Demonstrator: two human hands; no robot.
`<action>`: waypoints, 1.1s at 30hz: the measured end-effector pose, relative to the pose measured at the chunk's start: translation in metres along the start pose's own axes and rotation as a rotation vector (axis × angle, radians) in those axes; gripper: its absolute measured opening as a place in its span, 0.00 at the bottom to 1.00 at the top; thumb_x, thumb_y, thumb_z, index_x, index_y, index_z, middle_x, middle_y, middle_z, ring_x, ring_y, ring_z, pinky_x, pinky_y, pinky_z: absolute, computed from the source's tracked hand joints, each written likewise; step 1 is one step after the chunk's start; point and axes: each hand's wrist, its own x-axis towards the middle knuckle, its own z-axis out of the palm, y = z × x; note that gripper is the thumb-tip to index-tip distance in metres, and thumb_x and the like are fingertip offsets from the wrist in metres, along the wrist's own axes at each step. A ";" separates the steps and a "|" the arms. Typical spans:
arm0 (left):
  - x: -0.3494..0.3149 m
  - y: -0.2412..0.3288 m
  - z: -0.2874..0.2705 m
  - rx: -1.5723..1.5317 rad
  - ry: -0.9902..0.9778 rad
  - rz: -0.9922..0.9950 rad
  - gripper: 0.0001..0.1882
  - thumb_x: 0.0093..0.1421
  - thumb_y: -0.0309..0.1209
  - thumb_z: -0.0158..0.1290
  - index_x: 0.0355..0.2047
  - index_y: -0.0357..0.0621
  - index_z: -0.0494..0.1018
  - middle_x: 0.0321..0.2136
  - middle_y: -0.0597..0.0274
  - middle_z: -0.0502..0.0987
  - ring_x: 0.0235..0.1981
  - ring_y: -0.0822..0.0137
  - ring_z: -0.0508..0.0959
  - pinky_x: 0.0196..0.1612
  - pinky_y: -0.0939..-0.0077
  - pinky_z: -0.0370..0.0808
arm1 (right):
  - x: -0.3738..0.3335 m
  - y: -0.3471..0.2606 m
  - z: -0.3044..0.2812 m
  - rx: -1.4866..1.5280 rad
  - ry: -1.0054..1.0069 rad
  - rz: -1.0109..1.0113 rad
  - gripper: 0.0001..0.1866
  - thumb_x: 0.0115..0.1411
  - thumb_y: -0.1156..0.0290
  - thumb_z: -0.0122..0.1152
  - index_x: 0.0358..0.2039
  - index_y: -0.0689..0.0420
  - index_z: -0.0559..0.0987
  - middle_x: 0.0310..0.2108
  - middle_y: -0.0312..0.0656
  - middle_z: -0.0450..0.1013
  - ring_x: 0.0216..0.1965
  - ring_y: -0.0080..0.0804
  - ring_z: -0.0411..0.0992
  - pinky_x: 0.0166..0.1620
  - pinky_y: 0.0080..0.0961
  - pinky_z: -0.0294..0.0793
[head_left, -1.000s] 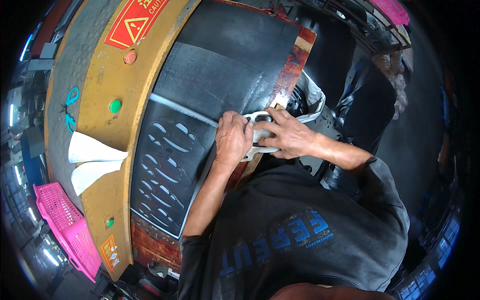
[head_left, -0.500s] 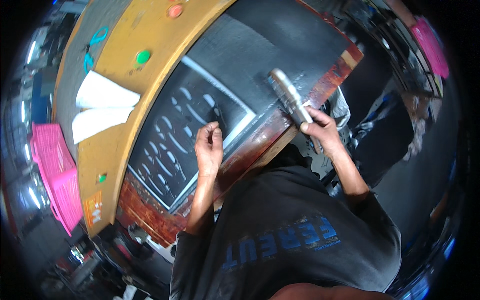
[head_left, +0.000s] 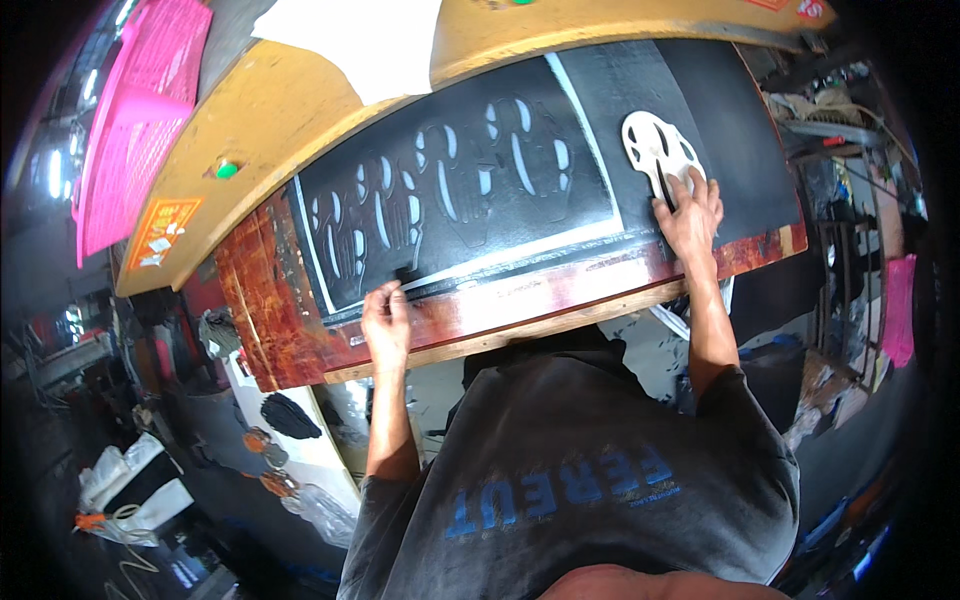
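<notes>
A white cutting die point(head_left: 640, 128), a shaped plate with several cut-outs, lies on the black sheet point(head_left: 740, 150) at the right of the table. My right hand point(head_left: 690, 225) has its fingers and thumb on the die's near end, which they partly cover. Over the table's near edge, my left hand point(head_left: 387, 325) pinches a small black piece point(head_left: 403, 274) between thumb and fingers. Beyond it is a black sheet with several die-cut outlines and openings point(head_left: 465, 185), through which a pale surface shows.
A yellow bar point(head_left: 300, 130) crosses behind the sheets, with a green button point(head_left: 227, 170) and white paper point(head_left: 360, 40) on it. Pink baskets point(head_left: 150, 110) stand at far left. The table's reddish wooden edge point(head_left: 500, 310) runs along my front.
My view has turned, so the table now lies across it. The die, tilted up in my right hand before, now lies flat on the sheet. My left hand is nearer the table's front edge.
</notes>
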 end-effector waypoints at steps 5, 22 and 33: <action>0.016 -0.043 -0.038 0.104 0.141 -0.045 0.13 0.71 0.30 0.58 0.50 0.33 0.82 0.48 0.46 0.82 0.49 0.52 0.83 0.57 0.61 0.79 | 0.016 -0.095 -0.010 0.578 -0.063 -0.194 0.21 0.65 0.62 0.68 0.56 0.56 0.85 0.58 0.50 0.79 0.61 0.51 0.77 0.66 0.42 0.74; 0.114 -0.111 -0.111 -0.302 -0.329 -0.782 0.24 0.71 0.49 0.63 0.43 0.34 0.83 0.27 0.67 0.78 0.27 0.72 0.75 0.30 0.72 0.72 | 0.017 -0.137 0.025 0.049 -0.313 0.430 0.39 0.58 0.48 0.75 0.65 0.59 0.80 0.58 0.61 0.79 0.61 0.54 0.78 0.66 0.41 0.75; 0.036 -0.152 -0.108 -0.864 -0.222 -0.621 0.11 0.76 0.30 0.57 0.48 0.34 0.75 0.40 0.62 0.75 0.35 0.66 0.81 0.43 0.63 0.92 | -0.024 -0.065 0.013 0.541 -0.476 0.511 0.29 0.68 0.51 0.70 0.56 0.65 0.82 0.41 0.46 0.82 0.42 0.35 0.78 0.44 0.36 0.77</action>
